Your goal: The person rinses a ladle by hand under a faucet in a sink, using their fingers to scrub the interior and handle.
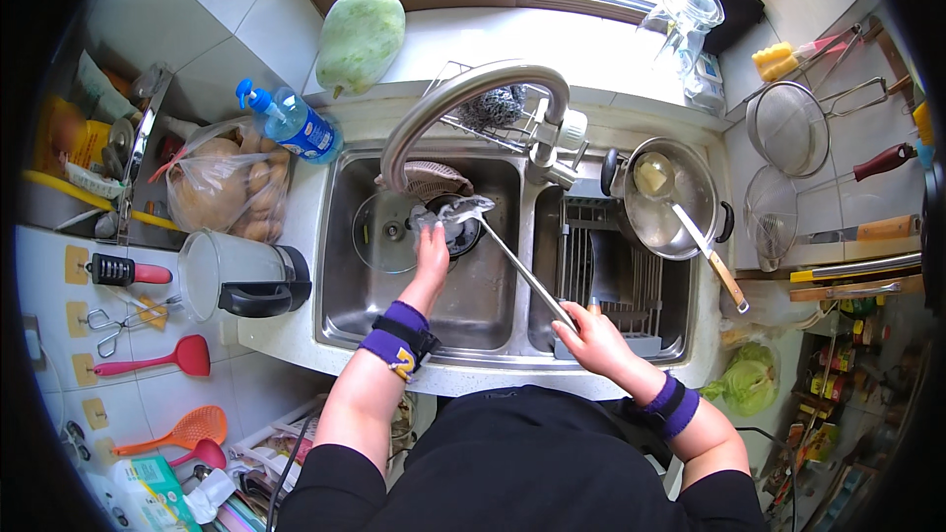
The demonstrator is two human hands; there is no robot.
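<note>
My right hand [597, 340] grips the end of a long metal handle on a kitchen utensil [521, 266], which slants across the sink divider. White suds cover the utensil's head [473, 208], so its exact shape cannot be told. Over the left basin [473, 310], my left hand [431, 255] holds a whitish, soapy cloth or sponge [427, 222] close beside that head. Beneath them sits a dark round pan or lid [465, 236], partly hidden. A glass lid [369, 247] and a beige colander [429, 179] lie in the same basin.
The curved faucet [480, 81] arches over the left basin. In the right basin stands a grey dish rack [647, 310]. A steel pot [639, 214] with a ladle [706, 255] straddles its far corner. A soap bottle [307, 133] and a pitcher [203, 273] stand left.
</note>
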